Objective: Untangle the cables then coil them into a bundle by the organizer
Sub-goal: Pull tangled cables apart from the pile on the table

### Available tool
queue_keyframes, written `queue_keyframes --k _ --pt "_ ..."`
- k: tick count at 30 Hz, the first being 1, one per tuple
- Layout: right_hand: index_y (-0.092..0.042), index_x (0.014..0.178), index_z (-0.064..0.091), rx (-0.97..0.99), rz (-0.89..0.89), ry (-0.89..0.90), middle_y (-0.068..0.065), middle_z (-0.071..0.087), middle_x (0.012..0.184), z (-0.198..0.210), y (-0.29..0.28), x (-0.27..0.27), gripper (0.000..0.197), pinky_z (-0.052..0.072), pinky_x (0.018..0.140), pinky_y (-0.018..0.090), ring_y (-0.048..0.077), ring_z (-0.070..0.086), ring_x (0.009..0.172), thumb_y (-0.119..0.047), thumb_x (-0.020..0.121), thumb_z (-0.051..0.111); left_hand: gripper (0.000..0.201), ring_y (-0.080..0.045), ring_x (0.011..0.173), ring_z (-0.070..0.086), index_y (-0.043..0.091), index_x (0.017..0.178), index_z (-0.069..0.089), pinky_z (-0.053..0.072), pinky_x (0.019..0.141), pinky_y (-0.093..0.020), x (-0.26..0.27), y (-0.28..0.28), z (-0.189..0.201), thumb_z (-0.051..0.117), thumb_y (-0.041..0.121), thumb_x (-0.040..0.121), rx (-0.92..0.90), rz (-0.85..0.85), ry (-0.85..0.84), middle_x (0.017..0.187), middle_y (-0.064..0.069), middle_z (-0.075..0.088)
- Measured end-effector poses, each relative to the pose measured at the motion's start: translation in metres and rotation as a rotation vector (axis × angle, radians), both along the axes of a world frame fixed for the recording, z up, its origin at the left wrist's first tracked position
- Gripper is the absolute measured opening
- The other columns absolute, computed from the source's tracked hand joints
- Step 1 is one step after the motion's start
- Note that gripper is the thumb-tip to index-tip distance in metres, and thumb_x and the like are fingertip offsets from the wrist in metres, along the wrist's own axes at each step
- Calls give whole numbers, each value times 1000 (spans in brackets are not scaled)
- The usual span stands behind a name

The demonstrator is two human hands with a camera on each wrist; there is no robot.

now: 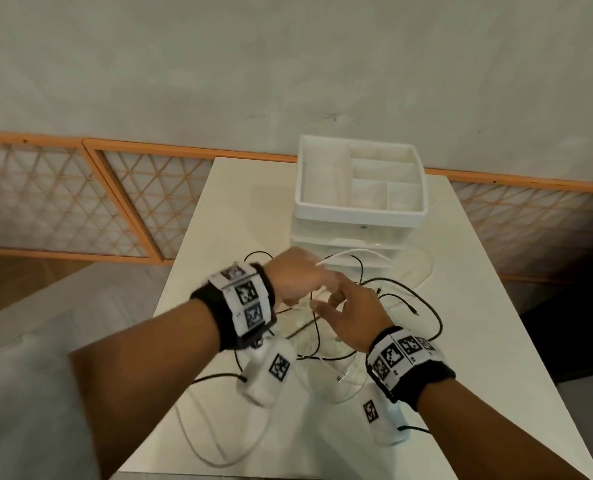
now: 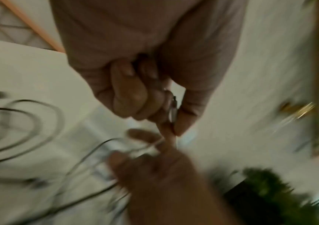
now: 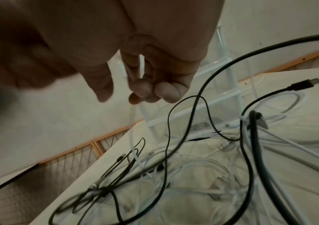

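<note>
A tangle of black cables (image 1: 423, 299) and white cables (image 1: 353, 252) lies on the white table (image 1: 478, 306) in front of the white compartment organizer (image 1: 357, 211). Both hands hover over the tangle's middle, close together. My left hand (image 1: 302, 299) has curled fingers; in the left wrist view the left hand (image 2: 172, 121) pinches a silvery plug end (image 2: 172, 111) between thumb and forefinger. My right hand (image 1: 333, 303) holds a white cable strand (image 3: 141, 67), with the curled fingers (image 3: 166, 91) wrapped round it. A loose black plug (image 3: 307, 83) rests on the table.
The organizer stands on clear drawers (image 1: 350, 242) at the table's far end. Orange-framed lattice panels (image 1: 121, 199) line the wall behind. A white cable loop (image 1: 212, 455) trails near the table's front edge. Dark floor lies past the right edge.
</note>
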State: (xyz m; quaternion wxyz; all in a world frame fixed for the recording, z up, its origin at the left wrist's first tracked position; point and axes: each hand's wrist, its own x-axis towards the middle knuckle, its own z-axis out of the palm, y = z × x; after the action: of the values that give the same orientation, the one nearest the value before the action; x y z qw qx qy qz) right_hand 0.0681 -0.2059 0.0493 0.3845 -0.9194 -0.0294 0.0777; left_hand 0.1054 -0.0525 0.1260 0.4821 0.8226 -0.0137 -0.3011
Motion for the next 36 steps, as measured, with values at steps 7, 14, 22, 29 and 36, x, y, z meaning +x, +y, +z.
queue_keyframes --k 7,14,22,29,36 --pt "-17 75 67 324 -93 -114 -3 62 63 66 -4 11 37 40 55 26 8 51 50 -31 104 47 39 -10 47 27 21 93 67 24 44 -21 7 7 65 80 50 69 -476 122 -147 57 5 39" --pt "-10 77 61 973 -302 -370 2 57 60 174 -31 18 40 37 44 25 17 46 45 -29 107 42 33 26 66 34 5 95 73 36 49 -15 -16 -10 -21 66 37 91 -71 -35 -199 77 -6 69" --pt "-14 83 60 818 -799 130 -1 50 61 103 -88 36 43 36 45 24 14 40 45 -52 99 49 32 -12 46 39 19 75 77 32 48 -24 -1 9 -14 62 41 93 -12 91 -271 44 11 47" --pt "-41 117 61 138 -163 -392 -3 63 69 130 -39 1 39 53 66 24 8 59 63 -19 85 70 29 -2 32 37 11 81 78 25 38 -11 1 -9 50 64 32 94 -22 -94 -382 35 17 44" --pt "-23 96 73 -39 -234 -711 -11 66 77 153 -48 19 12 47 66 13 -5 54 63 -16 94 64 35 -8 43 48 13 75 77 39 50 -19 2 5 21 69 44 87 93 -61 -361 47 4 54"
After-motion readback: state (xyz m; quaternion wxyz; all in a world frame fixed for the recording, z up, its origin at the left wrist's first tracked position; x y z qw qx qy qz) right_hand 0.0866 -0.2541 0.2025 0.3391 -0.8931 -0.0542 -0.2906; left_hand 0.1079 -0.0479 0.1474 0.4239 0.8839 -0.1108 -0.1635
